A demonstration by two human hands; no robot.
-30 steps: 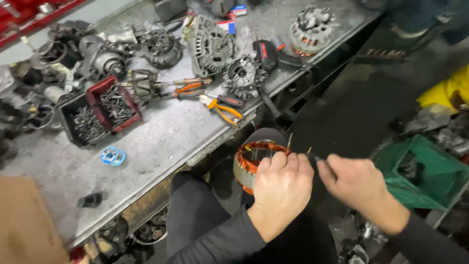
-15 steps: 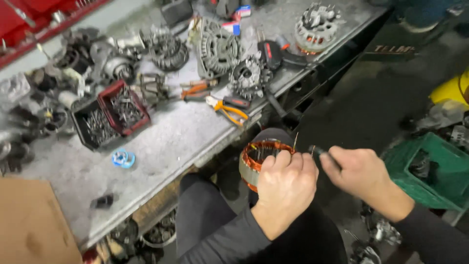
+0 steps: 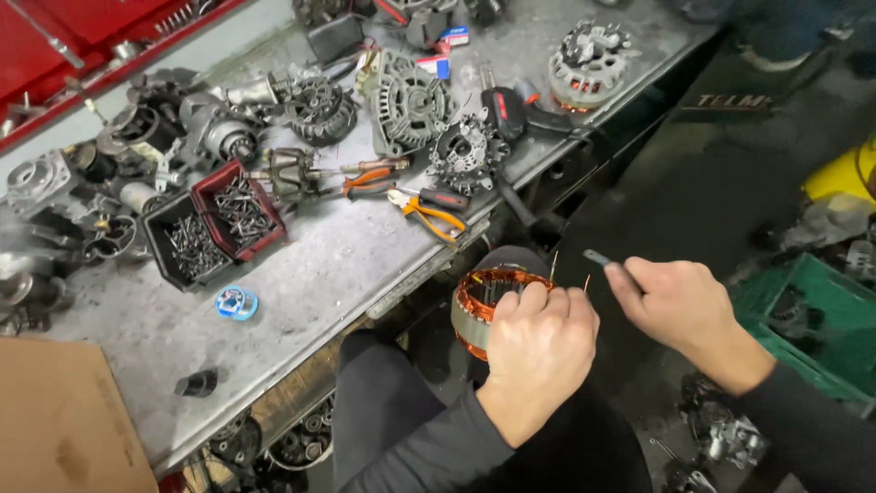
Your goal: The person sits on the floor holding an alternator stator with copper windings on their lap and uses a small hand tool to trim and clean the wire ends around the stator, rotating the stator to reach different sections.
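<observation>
My left hand point(image 3: 540, 338) grips a round stator point(image 3: 481, 298) with copper windings, resting on my knee just off the workbench edge. Thin copper wire ends point(image 3: 554, 267) stick up from its rim. My right hand point(image 3: 680, 306) is to the right of the stator, closed around a small dark metal tool point(image 3: 598, 259) whose tip points toward the wire ends.
The grey metal workbench point(image 3: 338, 274) carries several alternator parts point(image 3: 406, 87), orange-handled pliers point(image 3: 429, 215), a black and red tray of screws point(image 3: 214, 219), a blue tape roll point(image 3: 235, 302) and a cardboard box point(image 3: 64, 420). A green crate point(image 3: 812, 315) sits on the floor at right.
Both hands and the stator have stayed together. The right hand's tool has drawn slightly closer to the upright wire ends. The view shifted a little.
</observation>
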